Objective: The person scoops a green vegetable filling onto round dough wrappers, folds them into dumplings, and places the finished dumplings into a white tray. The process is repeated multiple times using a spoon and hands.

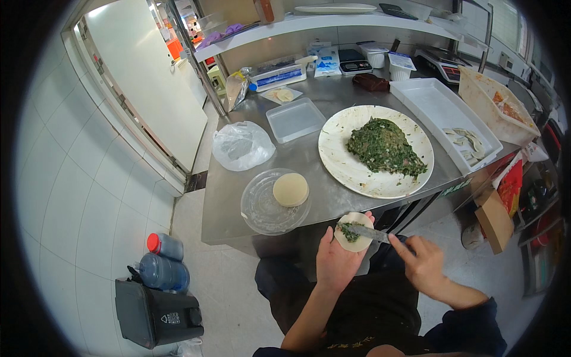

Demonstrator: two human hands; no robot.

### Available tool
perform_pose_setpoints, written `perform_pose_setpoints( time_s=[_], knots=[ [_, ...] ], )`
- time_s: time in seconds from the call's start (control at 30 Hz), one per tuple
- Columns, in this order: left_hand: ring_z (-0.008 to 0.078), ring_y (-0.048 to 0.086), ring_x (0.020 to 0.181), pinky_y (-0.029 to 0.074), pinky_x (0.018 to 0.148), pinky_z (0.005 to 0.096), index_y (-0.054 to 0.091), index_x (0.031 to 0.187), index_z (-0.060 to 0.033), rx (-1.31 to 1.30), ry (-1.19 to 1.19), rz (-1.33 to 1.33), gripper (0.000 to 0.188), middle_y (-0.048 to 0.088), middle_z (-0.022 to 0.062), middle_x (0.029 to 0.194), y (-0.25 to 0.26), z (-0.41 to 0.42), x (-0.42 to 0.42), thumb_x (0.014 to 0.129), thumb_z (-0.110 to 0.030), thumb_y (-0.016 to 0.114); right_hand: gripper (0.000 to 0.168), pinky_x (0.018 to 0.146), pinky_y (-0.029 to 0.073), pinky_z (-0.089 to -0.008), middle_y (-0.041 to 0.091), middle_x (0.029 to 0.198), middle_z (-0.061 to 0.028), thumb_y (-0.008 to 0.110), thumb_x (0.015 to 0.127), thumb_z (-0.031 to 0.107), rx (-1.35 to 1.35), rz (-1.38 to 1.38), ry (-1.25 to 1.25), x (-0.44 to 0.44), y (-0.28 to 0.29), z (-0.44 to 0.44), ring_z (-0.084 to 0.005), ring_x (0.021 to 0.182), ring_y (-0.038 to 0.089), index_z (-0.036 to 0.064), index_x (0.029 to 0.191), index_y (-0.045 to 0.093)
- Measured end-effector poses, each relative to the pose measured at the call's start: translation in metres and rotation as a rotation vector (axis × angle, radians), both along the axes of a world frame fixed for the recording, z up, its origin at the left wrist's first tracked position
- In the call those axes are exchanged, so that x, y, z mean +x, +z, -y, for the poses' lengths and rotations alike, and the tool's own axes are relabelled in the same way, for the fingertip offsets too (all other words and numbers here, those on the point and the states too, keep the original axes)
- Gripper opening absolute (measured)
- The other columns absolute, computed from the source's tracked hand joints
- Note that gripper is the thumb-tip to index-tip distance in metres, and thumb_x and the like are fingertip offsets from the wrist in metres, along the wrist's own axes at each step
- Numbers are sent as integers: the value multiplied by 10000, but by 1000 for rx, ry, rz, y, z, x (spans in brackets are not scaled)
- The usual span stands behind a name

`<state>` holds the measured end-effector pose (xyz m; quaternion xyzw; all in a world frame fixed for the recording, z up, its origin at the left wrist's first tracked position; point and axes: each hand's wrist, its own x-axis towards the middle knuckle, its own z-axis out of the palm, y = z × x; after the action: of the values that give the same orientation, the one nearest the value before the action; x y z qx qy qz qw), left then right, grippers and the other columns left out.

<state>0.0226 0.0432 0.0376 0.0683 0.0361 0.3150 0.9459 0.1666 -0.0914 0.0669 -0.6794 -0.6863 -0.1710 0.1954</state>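
My left hand (337, 263), palm up, holds a round dough wrapper (357, 243) just past the table's front edge. Green chopped filling lies on the wrapper. My right hand (419, 261) grips a flat metal spreader (377, 234), its blade resting on the filling. Beyond my hands, a large white plate (332, 156) bears a mound of green filling (383, 145). A stack of round wrappers (291, 189) sits on a clear round plastic lid (258, 214) to the left. Several folded dumplings (473, 143) lie in a white rectangular tray (428, 107) at the right.
A crumpled plastic bag (243, 145) and a shallow translucent container (295, 120) are on the steel table (223, 196). A stained white bin (486, 98) stands right of the tray. Small scales (355, 67) stand at the back, under a shelf (330, 22).
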Motion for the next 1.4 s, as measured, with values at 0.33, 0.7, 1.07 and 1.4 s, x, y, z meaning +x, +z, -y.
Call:
perform_pose_setpoints(
  time_s=[0.33, 0.7, 1.07, 1.4],
  knots=[
    [333, 239, 1371, 168, 1134, 430, 235, 1418, 2, 49, 121, -95, 638, 266, 224, 1458, -4, 1, -1, 969, -447, 298, 578, 506, 417, -331, 487, 753, -64, 596, 596, -25, -3, -95, -17, -1, 11, 8, -223, 622, 519, 101, 1160, 632],
    [341, 221, 1378, 163, 1135, 442, 222, 1428, -9, 41, 83, -78, 655, 243, 232, 1469, -11, -3, -4, 965, -466, 297, 563, 501, 429, -343, 497, 741, -61, 596, 615, -22, -6, -50, -83, 11, 2, 21, -218, 592, 525, 105, 1162, 631],
    [351, 248, 1364, 176, 1131, 430, 213, 1420, 20, 53, -49, -109, 656, 246, 256, 1459, -9, 10, 6, 965, -444, 304, 412, 499, 462, -378, 560, 743, -68, 551, 666, -5, -78, 223, -373, 122, 29, -7, -263, 599, 596, 84, 1054, 660],
    [346, 254, 1361, 188, 1128, 416, 211, 1422, 11, 48, -38, -138, 639, 258, 218, 1466, -16, 9, 7, 963, -418, 327, 429, 546, 485, -396, 614, 766, -84, 553, 654, -28, -261, 79, -131, 108, 60, -25, -291, 634, 612, 99, 1043, 681]
  ],
)
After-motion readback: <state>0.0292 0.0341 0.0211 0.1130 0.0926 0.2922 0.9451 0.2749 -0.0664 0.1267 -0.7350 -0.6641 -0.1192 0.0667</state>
